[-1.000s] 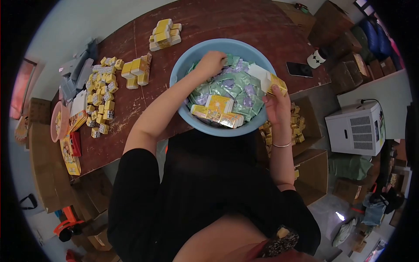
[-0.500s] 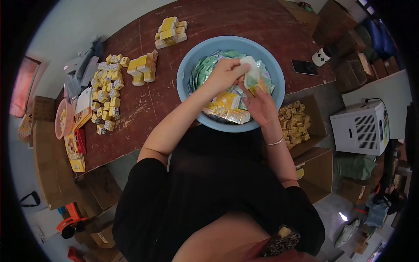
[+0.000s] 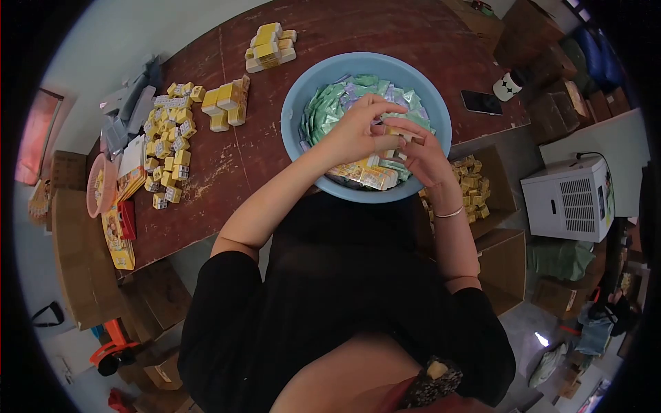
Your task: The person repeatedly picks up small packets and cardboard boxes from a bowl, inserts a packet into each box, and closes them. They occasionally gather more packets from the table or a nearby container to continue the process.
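Note:
Both of my hands are over the blue basin [image 3: 290, 103], which holds many shiny green and purple packets [image 3: 322, 113]. A small yellow and white box [image 3: 403, 135] sits between my fingertips, partly covered by them. My left hand [image 3: 352, 133] pinches it from the left with thumb and fingers. From the right, my right hand [image 3: 428, 155] has its fingers curled round the same box. Yellow and orange card packs [image 3: 365, 175] lie at the near side of the basin, below my hands.
Small yellow boxes [image 3: 165, 141] lie loose on the red table [image 3: 213, 168], with two stacks [image 3: 226, 103] behind. A pink basket [image 3: 102, 186] stands at the left edge. A phone [image 3: 481, 103] and a white cup [image 3: 507, 87] are at right, above cartons [image 3: 501, 268].
The pale green and white item between my hands no longer shows; a small boxy item is there instead. My hands have come closer together and slightly lower, with the fingers more curled.

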